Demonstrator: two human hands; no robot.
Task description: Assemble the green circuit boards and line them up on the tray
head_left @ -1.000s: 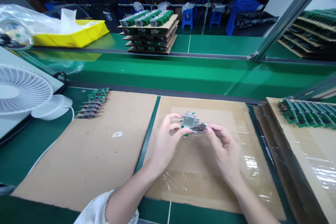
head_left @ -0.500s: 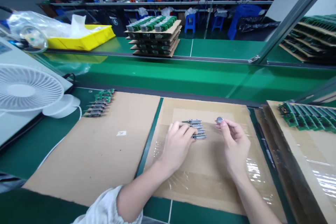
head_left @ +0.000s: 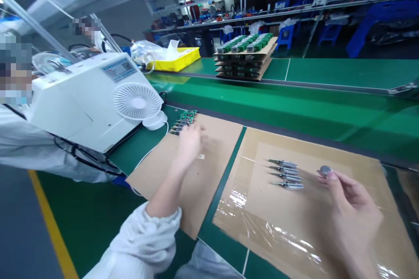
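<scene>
Between the thumb and fingers of my right hand (head_left: 355,202) is a round silver disc (head_left: 326,170) that looks like a coin cell, held above the right cardboard sheet (head_left: 262,222). To its left, several small circuit boards with silver metal parts (head_left: 288,174) lie in a short row on that sheet, with nothing touching them. My left hand (head_left: 190,144) is over the left cardboard sheet (head_left: 209,178), at the near end of a row of small green circuit boards (head_left: 185,120). Motion blurs its fingers, so whether they grip a board is unclear.
A white fan (head_left: 139,102) stands beside a white machine (head_left: 81,96) on the left. On the raised green shelf are a yellow tray (head_left: 178,62) with plastic bags and stacked cardboard layers of boards (head_left: 244,59). Two people are at the far left.
My left hand has left the boards on the right sheet and moved left to the row on the left sheet. The view has turned left; my right hand still holds the disc.
</scene>
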